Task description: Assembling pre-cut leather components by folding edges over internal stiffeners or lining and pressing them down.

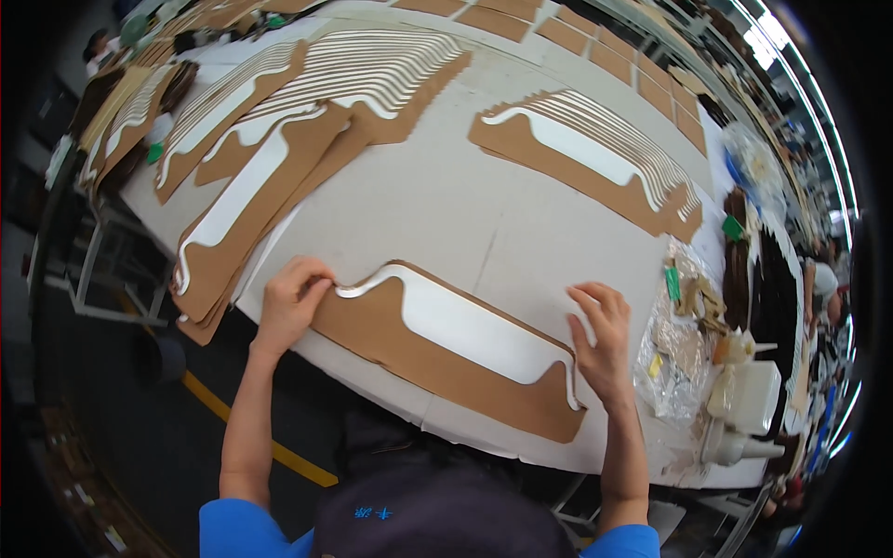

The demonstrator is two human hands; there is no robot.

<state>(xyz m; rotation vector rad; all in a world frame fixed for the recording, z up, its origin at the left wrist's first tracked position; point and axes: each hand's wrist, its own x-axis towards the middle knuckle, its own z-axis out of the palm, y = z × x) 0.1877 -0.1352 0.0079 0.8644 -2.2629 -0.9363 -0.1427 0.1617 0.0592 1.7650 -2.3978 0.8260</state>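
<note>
The left hand (293, 299) is pinched on one end of a white-faced brown panel (446, 367) laid on the desk (419, 209), while the right hand (586, 314), half open and empty, is held beside the other.

A single fisheye view looks from head height down and forward across the desk (419, 205), the left hand (288, 305) and right hand (605, 344) close before it; straight edges curve toward its dark, round rim.
</note>
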